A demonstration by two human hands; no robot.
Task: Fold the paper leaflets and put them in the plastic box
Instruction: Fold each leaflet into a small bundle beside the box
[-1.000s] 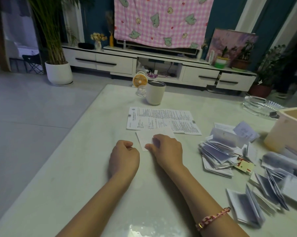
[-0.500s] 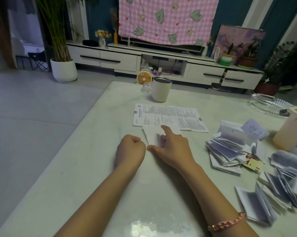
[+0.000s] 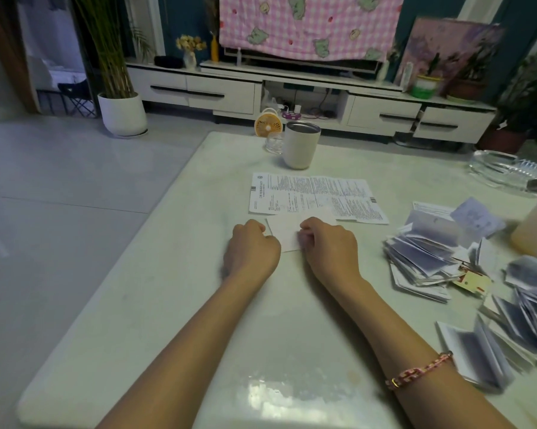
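Folding one leaflet [image 3: 284, 232] between my hands | left hand [image 3: 251, 249] curled at its left edge, grip unclear | right hand [image 3: 329, 249] fingers pinching it | done: folded heap [image 3: 425, 252] right of my fingers, too blurred to count | left: one open sheet [image 3: 307, 196] beyond my fingertips | one box [image 3: 536, 230] far right, contents hidden

The plastic box [image 3: 534, 233] is blurred, cut by the right edge.

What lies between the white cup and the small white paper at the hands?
An unfolded printed leaflet, flat, just beyond the small white paper; head view.
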